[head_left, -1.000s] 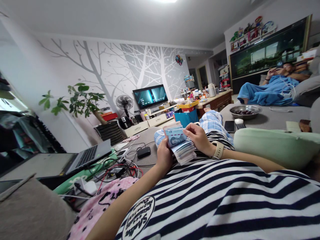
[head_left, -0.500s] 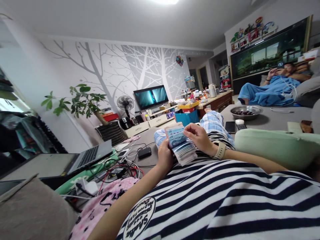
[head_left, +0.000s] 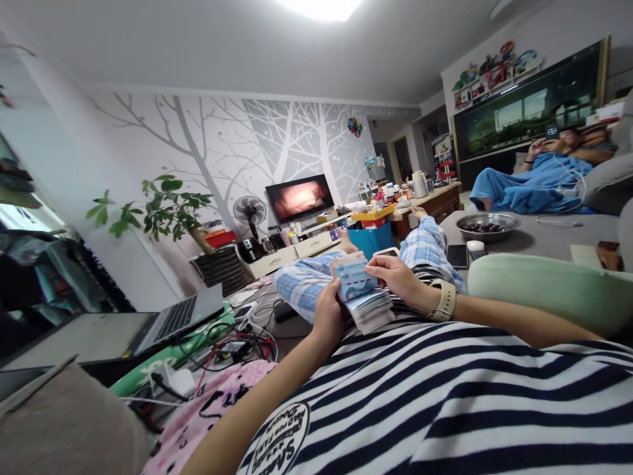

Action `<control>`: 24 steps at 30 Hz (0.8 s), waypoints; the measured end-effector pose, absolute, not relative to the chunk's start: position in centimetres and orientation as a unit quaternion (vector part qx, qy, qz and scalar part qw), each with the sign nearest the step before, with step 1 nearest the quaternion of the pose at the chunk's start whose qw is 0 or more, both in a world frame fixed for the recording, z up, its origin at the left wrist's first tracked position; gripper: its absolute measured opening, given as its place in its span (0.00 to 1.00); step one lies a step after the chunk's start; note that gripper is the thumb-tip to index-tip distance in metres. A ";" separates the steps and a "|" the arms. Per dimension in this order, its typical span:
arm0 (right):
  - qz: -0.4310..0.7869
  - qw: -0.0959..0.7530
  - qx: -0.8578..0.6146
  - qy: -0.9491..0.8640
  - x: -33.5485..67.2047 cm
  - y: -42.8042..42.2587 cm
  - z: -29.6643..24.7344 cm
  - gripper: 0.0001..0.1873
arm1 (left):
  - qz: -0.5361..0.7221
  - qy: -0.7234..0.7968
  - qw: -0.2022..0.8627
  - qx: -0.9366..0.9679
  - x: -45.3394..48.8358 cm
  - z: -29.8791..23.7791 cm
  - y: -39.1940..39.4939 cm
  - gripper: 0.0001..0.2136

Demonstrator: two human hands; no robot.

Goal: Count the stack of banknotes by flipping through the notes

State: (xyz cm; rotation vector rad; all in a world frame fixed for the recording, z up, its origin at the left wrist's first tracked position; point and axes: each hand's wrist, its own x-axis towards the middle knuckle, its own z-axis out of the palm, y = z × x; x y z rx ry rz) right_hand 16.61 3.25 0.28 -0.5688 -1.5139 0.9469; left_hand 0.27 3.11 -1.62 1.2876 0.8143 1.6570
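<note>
A thick stack of banknotes [head_left: 355,280], bluish with pale edges, is bent over in front of my striped shirt. My left hand [head_left: 329,309] is closed around the stack's left side, with the thumb at its edge. At the upper right corner of the notes, my right hand [head_left: 395,276] pinches the edge between thumb and fingers; a pale watch is on that wrist. The lower part of the stack fans out towards me. Just behind my right hand, a phone-like thing with a pale rim [head_left: 386,253] partly shows near my plaid trousers.
To the left lie an open laptop [head_left: 180,316] and tangled cables [head_left: 247,336]. On the right are a green cushion [head_left: 539,287], a black phone [head_left: 457,256] and a metal bowl [head_left: 487,226] of dark round fruit. Another person under a blue blanket [head_left: 534,181] reclines farther back.
My left knee has bent outward, and its foot now shows. The pale-rimmed thing has come into view behind my right hand. Both hands stay on the banknotes. The television picture has changed.
</note>
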 end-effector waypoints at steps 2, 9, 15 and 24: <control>0.435 0.585 -0.253 -0.636 16.8 3.1 0.3 0.16 | 0.656 0.311 0.499 0.474 0.6 -1.5 3.1 0.09; 0.479 0.563 -0.257 -0.622 16.8 2.9 0.3 0.15 | 0.602 0.362 0.542 0.461 0.0 -0.8 1.0 0.11; 0.458 0.575 -0.244 -0.632 16.3 2.3 -0.5 0.17 | 0.571 0.322 0.594 0.466 -1.0 -1.3 -0.8 0.14; 0.401 0.617 -0.225 -0.639 16.3 2.9 -1.9 0.16 | 0.578 0.297 0.570 0.504 -0.6 -1.9 0.1 0.16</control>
